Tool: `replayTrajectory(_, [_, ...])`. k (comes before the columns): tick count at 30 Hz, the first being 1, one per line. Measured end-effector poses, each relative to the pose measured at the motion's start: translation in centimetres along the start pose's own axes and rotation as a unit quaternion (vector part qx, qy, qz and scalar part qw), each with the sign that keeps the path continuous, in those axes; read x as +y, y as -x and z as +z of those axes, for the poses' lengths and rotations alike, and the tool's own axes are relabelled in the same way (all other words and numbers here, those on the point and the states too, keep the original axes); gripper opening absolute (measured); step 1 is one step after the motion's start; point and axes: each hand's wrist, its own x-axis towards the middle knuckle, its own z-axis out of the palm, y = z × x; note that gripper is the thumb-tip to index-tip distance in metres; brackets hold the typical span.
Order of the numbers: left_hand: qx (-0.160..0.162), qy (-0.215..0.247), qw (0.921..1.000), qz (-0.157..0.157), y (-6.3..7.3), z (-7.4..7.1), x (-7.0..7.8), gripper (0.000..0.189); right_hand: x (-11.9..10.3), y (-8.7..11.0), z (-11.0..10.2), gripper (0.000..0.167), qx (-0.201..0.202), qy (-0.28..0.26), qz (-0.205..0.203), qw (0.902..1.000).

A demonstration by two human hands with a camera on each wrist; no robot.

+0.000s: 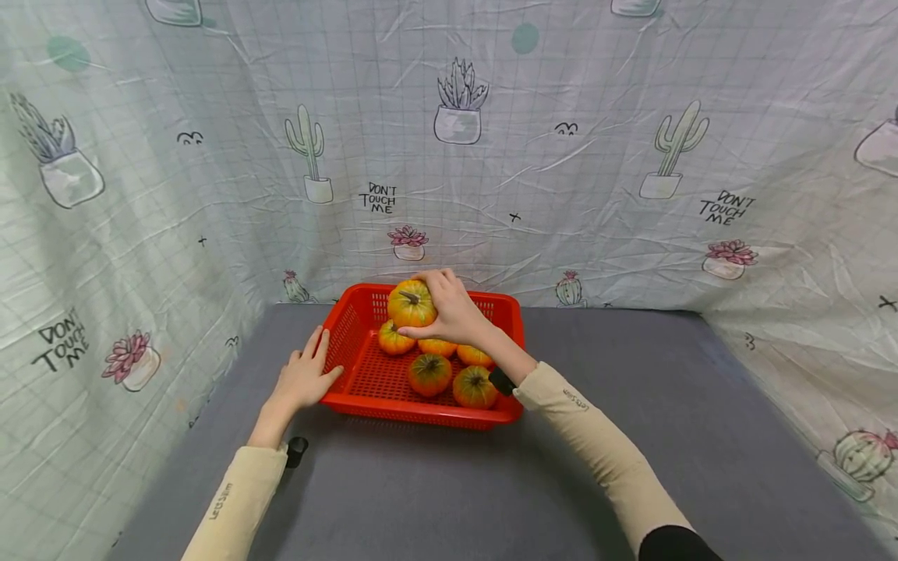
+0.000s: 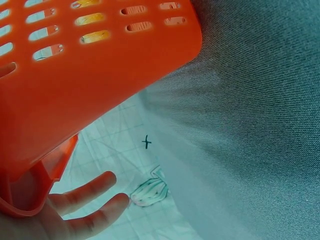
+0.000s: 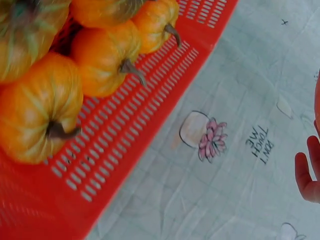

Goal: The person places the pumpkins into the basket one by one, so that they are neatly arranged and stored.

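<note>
A small yellow-orange pumpkin [image 1: 411, 304] is held up over the back left part of a red plastic basket [image 1: 421, 411]. My right hand [image 1: 451, 308] grips it from the right side, its thumb below and fingers over the top. In the right wrist view only some fingertips [image 3: 309, 175] show at the right edge; the gripped pumpkin is out of that view. My left hand [image 1: 303, 377] rests on the basket's left rim with its fingers extended. Seen from the left wrist, two straight fingers [image 2: 95, 217] reach past the rim.
Several more pumpkins lie in the basket, among them a greenish-orange pumpkin [image 1: 430, 374] at the front and an orange pumpkin [image 3: 42, 107] near the slotted wall. The basket stands on a grey table [image 1: 435, 491]. A printed cloth [image 1: 533, 171] hangs behind and at both sides.
</note>
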Motion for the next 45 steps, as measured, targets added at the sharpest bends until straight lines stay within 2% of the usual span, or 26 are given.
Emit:
replayTrajectory(5, [0.004,0.004,1.0000,-0.001,0.0,0.1,0.0,0.073,-0.1,-0.6,1.7,0.074,-0.025,0.009,0.015,0.9995])
replayTrajectory(9, [-0.001,0.007,1.0000,-0.002,-0.1,0.2,-0.1,0.074,0.0,-0.6,3.3,0.077,-0.064,0.023,0.024,0.9974])
replayTrajectory(18, [0.000,0.003,1.0000,-0.006,-0.1,0.1,0.0,0.073,-0.5,-0.1,6.0,0.080,-0.162,0.069,-0.007,0.9843])
replayTrajectory(30, [0.002,0.004,1.0000,-0.003,0.1,0.0,0.1,0.072,-0.9,-0.1,7.0,0.080,-0.204,0.129,-0.036,0.9697])
replayTrajectory(36, [0.003,0.004,1.0000,0.000,0.0,0.2,-0.1,0.073,-0.6,0.1,7.9,0.079,-0.226,0.173,-0.064,0.9565])
replayTrajectory(43, [-0.001,0.011,0.9999,0.003,0.0,0.1,-0.2,0.073,-0.1,0.2,8.7,0.079,-0.232,0.189,-0.086,0.9503])
replayTrajectory(45, [0.000,0.011,0.9999,0.003,0.0,0.1,-0.2,0.073,0.0,0.2,9.0,0.079,-0.237,0.201,-0.095,0.9457])
